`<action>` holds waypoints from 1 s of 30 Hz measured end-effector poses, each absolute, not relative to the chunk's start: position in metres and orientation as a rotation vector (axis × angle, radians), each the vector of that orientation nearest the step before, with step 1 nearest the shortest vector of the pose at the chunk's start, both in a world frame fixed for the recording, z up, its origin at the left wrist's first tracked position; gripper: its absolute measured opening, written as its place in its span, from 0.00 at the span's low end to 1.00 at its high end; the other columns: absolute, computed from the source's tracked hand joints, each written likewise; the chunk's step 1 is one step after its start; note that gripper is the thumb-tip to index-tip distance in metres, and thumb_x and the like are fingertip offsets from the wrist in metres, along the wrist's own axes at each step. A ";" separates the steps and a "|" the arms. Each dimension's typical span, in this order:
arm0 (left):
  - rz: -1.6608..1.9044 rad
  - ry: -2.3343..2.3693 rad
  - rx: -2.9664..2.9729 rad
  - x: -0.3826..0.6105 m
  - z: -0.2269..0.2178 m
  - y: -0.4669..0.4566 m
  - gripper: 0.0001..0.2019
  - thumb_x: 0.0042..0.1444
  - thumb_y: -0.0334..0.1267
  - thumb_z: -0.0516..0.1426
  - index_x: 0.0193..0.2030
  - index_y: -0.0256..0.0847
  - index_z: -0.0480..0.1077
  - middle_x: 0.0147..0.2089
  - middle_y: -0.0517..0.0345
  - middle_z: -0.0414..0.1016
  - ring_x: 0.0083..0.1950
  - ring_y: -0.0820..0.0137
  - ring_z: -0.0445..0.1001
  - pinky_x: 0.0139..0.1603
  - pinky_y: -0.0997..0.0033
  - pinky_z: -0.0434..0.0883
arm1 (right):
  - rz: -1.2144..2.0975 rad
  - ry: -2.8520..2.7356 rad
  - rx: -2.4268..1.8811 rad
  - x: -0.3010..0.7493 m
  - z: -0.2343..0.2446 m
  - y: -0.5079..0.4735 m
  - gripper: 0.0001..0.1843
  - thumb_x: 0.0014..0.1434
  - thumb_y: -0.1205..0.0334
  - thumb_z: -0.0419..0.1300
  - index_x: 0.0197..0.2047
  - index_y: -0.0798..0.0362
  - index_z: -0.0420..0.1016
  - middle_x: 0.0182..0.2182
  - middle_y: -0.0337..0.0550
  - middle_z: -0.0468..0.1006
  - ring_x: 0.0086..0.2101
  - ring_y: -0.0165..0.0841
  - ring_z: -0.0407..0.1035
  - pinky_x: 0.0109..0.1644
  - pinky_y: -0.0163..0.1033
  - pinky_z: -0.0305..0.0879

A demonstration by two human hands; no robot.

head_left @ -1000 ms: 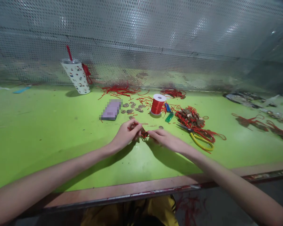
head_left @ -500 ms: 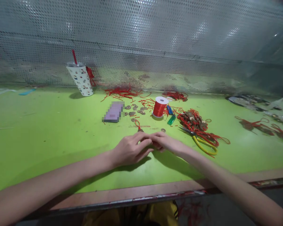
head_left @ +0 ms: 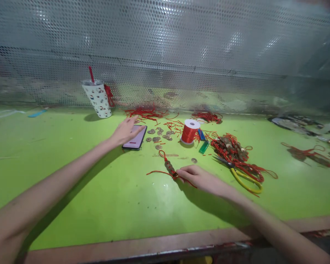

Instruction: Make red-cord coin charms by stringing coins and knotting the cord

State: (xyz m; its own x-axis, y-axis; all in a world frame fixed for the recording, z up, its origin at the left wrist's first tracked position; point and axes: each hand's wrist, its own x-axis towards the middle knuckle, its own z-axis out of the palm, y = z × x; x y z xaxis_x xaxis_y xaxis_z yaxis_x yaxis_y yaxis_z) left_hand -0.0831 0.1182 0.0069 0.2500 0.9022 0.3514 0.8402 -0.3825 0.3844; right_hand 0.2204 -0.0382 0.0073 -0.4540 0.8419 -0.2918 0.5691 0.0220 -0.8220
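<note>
The coin string (head_left: 167, 165) lies mid-table, its lower end pinned under my right hand (head_left: 199, 178), fingers pinching the red cord so it stays put. From the left: a patterned cup (head_left: 98, 99), no readable writing; my left hand (head_left: 125, 131), fingers loose, touches the phone (head_left: 135, 137); then loose coins (head_left: 157, 134) and a red spool (head_left: 190, 131).

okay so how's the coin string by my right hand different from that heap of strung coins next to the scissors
The coin string is a single strand lying stretched out on the green table, while the heap of strung coins is many pieces tangled in a mound. The right hand pinches the coin string at its near end; nothing touches the heap, which lies beside the yellow-handled scissors. Both pair brownish coins with red cord.
</note>
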 end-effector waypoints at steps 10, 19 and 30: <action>0.620 1.711 2.650 -0.105 -0.013 0.138 0.29 0.67 0.58 0.50 0.58 0.33 0.69 0.57 0.42 0.78 0.62 0.53 0.71 0.75 0.43 0.46 | 1.402 -1.972 -1.506 0.219 0.009 -0.044 0.23 0.71 0.49 0.48 0.27 0.51 0.66 0.25 0.39 0.65 0.26 0.31 0.58 0.31 0.38 0.55; 1.123 1.582 2.344 -0.117 -0.024 0.100 0.26 0.69 0.52 0.45 0.65 0.38 0.65 0.55 0.46 0.80 0.61 0.55 0.73 0.65 0.51 0.67 | 1.513 -1.939 -1.492 0.222 0.007 -0.044 0.24 0.71 0.44 0.47 0.29 0.51 0.63 0.24 0.35 0.59 0.25 0.29 0.55 0.30 0.37 0.52; 0.870 1.597 2.498 -0.121 -0.032 0.094 0.38 0.68 0.63 0.36 0.63 0.36 0.69 0.69 0.41 0.68 0.69 0.52 0.66 0.76 0.42 0.50 | 1.485 -1.918 -1.523 0.224 0.006 -0.048 0.25 0.70 0.41 0.47 0.30 0.51 0.63 0.24 0.36 0.60 0.25 0.29 0.55 0.30 0.38 0.52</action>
